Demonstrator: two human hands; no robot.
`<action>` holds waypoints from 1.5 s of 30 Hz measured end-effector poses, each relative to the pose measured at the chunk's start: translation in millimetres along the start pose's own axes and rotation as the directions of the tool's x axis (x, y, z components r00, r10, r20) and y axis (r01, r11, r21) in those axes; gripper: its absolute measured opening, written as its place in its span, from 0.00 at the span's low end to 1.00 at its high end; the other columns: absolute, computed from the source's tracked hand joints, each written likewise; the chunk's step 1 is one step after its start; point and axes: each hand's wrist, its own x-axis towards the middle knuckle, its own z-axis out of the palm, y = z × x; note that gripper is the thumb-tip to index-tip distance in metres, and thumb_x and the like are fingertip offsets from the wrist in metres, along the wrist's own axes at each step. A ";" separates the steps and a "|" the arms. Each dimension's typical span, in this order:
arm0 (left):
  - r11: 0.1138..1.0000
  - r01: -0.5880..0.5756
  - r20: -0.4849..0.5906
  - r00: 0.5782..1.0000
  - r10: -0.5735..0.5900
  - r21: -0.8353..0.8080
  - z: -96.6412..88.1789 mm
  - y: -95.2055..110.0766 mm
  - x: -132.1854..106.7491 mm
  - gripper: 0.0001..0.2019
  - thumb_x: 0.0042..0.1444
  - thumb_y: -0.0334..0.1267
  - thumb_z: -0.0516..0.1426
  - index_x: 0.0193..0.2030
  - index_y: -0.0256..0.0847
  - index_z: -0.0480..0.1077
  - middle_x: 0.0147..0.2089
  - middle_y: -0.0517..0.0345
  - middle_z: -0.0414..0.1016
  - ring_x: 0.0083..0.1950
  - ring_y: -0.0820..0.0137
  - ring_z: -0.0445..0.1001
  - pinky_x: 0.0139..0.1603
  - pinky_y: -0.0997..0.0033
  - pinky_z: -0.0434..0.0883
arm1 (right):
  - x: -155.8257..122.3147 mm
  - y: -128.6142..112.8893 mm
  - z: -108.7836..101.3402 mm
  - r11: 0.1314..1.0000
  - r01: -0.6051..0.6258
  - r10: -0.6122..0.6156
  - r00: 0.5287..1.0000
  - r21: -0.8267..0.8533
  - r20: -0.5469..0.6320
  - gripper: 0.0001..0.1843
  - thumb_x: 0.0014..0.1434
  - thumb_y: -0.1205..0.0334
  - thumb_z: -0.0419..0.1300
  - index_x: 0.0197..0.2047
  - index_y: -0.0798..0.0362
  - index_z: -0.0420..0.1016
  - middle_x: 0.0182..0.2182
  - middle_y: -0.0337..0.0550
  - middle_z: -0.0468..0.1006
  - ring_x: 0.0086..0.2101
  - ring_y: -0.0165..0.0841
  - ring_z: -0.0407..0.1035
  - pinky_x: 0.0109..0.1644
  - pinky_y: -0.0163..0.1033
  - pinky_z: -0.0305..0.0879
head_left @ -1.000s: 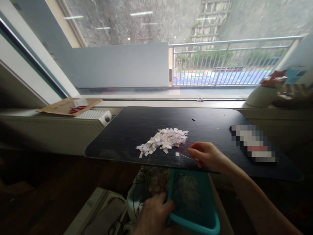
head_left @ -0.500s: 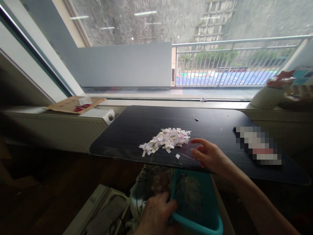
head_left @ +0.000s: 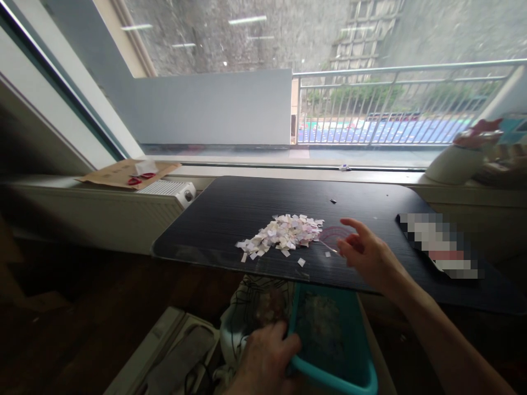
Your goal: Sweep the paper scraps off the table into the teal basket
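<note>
A clear protractor with pink markings (head_left: 330, 234) is pinched in my right hand (head_left: 364, 253), held just right of a heap of small white paper pieces (head_left: 284, 235). The heap lies on the dark table (head_left: 197, 225). Two loose paper pieces (head_left: 302, 262) lie apart from it, near the table's front edge. Below that edge, my left hand (head_left: 265, 354) is closed on the left rim of a teal plastic bin (head_left: 335, 379). Many similar pale pieces (head_left: 321, 318) show dimly inside the bin. The left fingertips are partly hidden.
A pixelated object (head_left: 440, 247) rests on the table's right side, and a small dark item (head_left: 333, 201) towards the back. Red-handled scissors (head_left: 141, 178) lie on brown paper (head_left: 107, 174) at the left sill. A white vase (head_left: 453, 162) stands at right.
My right hand and the protractor have moved slightly right and up, away from the heap. A second loose paper piece now shows beside the protractor. My left hand stays on the bin.
</note>
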 end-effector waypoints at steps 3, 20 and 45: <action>1.000 0.000 -0.040 0.999 0.001 0.016 2.0 0.9 -0.7 0.10 0.43 0.39 0.63 0.32 0.45 0.68 0.35 0.61 0.66 0.37 0.64 0.69 0.34 0.69 0.62 | 9.2 20.2 -12.9 0.971 -0.075 0.068 0.997 -0.225 -0.036 0.23 0.57 0.52 0.53 0.54 0.51 0.67 0.28 0.40 0.76 0.28 0.34 0.71 0.33 0.38 0.63; 1.000 0.017 0.029 0.999 -0.017 0.005 1.1 -2.0 0.8 0.12 0.44 0.37 0.62 0.37 0.45 0.68 0.41 0.58 0.68 0.42 0.62 0.69 0.37 0.67 0.63 | 28.0 -50.7 23.2 0.811 0.575 -0.416 0.699 -0.111 0.581 0.12 0.58 0.64 0.55 0.42 0.51 0.77 0.39 0.43 0.78 0.38 0.33 0.71 0.42 0.33 0.61; 0.979 -0.105 -0.023 0.994 0.110 0.175 28.7 -12.9 12.4 0.05 0.51 0.39 0.60 0.31 0.44 0.68 0.32 0.60 0.67 0.30 0.67 0.70 0.26 0.76 0.62 | -9.8 -15.5 27.4 0.917 0.300 -0.314 0.949 0.264 0.012 0.09 0.56 0.67 0.55 0.41 0.52 0.71 0.31 0.40 0.74 0.31 0.30 0.69 0.37 0.35 0.67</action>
